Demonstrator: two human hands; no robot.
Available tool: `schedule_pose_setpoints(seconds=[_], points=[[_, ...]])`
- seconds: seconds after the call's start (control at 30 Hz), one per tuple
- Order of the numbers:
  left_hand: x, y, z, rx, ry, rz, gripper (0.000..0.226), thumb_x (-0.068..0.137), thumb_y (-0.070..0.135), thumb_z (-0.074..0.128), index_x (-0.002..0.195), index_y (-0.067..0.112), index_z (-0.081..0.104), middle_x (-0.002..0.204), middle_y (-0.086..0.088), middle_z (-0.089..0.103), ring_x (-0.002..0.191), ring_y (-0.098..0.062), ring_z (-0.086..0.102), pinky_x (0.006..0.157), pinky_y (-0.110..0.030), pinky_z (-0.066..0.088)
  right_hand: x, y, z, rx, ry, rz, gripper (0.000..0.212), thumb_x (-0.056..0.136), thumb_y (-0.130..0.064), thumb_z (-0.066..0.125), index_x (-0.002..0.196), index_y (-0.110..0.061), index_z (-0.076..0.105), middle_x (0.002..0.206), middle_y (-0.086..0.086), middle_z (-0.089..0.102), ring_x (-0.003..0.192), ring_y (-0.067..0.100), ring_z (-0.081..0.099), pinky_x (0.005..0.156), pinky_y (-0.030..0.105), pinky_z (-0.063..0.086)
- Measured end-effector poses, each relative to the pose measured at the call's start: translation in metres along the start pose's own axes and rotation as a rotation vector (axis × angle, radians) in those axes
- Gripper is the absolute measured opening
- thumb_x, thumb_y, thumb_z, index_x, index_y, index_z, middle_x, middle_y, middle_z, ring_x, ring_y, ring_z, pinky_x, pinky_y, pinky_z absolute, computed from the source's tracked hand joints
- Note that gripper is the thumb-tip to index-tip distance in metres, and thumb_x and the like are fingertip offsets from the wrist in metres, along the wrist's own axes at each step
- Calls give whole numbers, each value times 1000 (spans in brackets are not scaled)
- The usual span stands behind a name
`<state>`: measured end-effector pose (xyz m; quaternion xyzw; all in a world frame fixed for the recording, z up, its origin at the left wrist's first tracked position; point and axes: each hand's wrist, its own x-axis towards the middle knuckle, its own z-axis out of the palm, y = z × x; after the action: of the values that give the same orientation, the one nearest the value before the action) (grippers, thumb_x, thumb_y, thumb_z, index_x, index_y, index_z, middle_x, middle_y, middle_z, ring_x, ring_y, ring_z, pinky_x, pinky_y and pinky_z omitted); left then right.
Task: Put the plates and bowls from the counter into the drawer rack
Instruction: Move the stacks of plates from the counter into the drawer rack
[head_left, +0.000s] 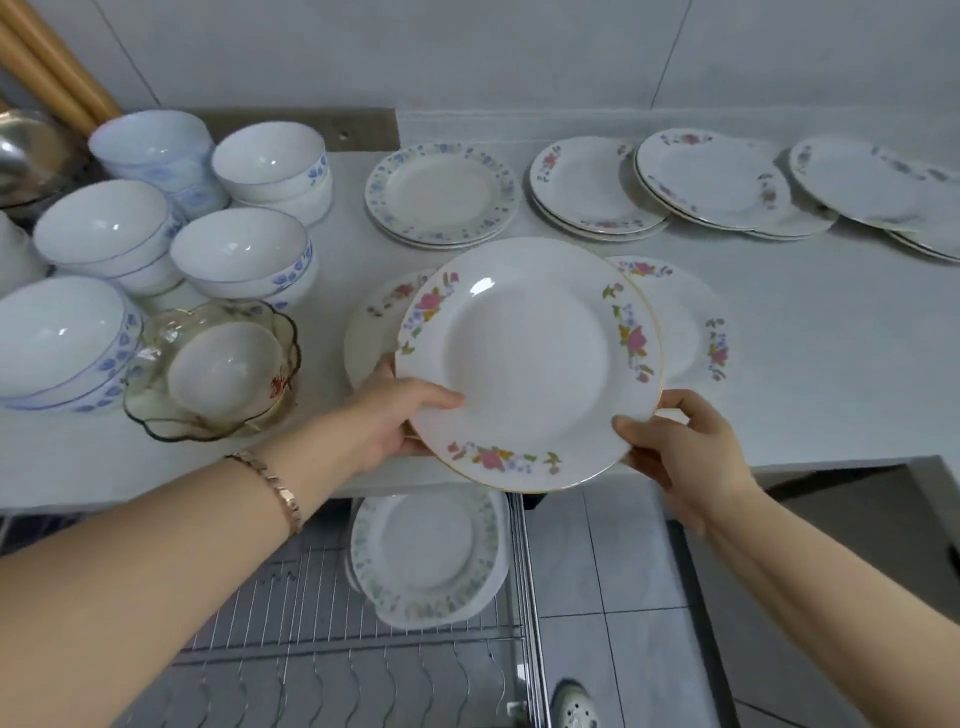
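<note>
A white plate with pink flowers (530, 358) is held tilted above the counter's front edge. My left hand (392, 423) grips its left rim, thumb on top. My right hand (675, 447) grips its lower right rim. Below, the wire drawer rack (322, 613) is pulled out and holds stacked plates with a green-blue pattern (428, 556). Two more flowered plates (685, 317) lie on the counter behind the held one. Stacks of white bowls with blue prints (239, 254) stand at the left.
Several plate stacks (592, 182) lie along the back of the grey counter (831, 338). An amber glass bowl (218, 364) with a small bowl inside sits near the front left. Grey floor tiles (613, 571) show to the right of the rack.
</note>
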<state>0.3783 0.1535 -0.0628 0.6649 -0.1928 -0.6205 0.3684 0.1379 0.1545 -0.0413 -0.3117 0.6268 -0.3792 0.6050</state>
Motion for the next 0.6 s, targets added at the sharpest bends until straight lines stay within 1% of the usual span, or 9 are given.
schedule_pose_setpoints(seconds=[0.07,0.1,0.17,0.23,0.27,0.37,0.43,0.5,0.6], points=[[-27,-10,-4,-25,14,-11,34,86,14,61,118,18,51,109,-10,63,89,-26,61,67,-36,54,-25,3,-12,-48,-46,14,23,82,10,60,78,-11,51,70,9,62,56,16,61,48,17,56],[-39,-18,-6,-6,24,-28,28,87,17,59,115,16,55,105,-10,64,86,-24,61,69,-35,53,-35,7,-18,-78,-60,18,24,82,10,60,77,-12,52,69,8,63,52,12,62,46,17,53],[-59,-39,-12,79,54,-56,32,87,16,60,118,13,56,103,-8,66,88,-25,63,73,-36,54,-54,19,-27,-128,-78,37,23,82,10,61,79,-11,52,70,7,61,56,13,62,48,18,52],[-74,-62,-18,144,65,-84,42,85,14,64,124,16,51,111,-8,66,99,-28,63,77,-41,56,-70,33,-36,-153,-102,77,20,82,11,60,86,-7,54,80,12,60,71,22,62,54,21,56],[-82,-73,-21,149,54,-105,43,85,13,64,124,19,49,114,-8,65,102,-29,62,76,-42,56,-77,41,-40,-167,-116,94,18,82,12,60,89,-4,54,85,16,61,74,26,62,55,22,57],[-98,-105,-29,226,-48,-233,36,86,9,64,116,23,50,112,-8,66,98,-27,63,73,-40,56,-94,65,-49,-274,-163,118,19,83,12,57,93,-4,55,84,16,64,71,25,63,55,19,56],[-104,-126,-34,337,-134,-328,30,86,8,64,112,19,54,110,-9,67,99,-28,65,77,-40,57,-100,82,-52,-371,-193,131,19,85,10,57,95,-5,56,83,14,65,73,28,61,62,26,55],[-104,-147,-42,396,-186,-401,23,86,8,64,106,17,56,102,-6,69,97,-27,66,80,-36,56,-100,99,-52,-455,-213,163,19,86,7,57,102,-2,56,85,19,65,77,30,58,70,34,53],[-94,-179,-56,397,-161,-484,16,86,6,65,95,15,56,90,-4,68,89,-25,66,76,-32,56,-95,126,-40,-589,-217,212,20,87,2,55,106,-5,57,92,23,68,79,33,61,75,40,55]])
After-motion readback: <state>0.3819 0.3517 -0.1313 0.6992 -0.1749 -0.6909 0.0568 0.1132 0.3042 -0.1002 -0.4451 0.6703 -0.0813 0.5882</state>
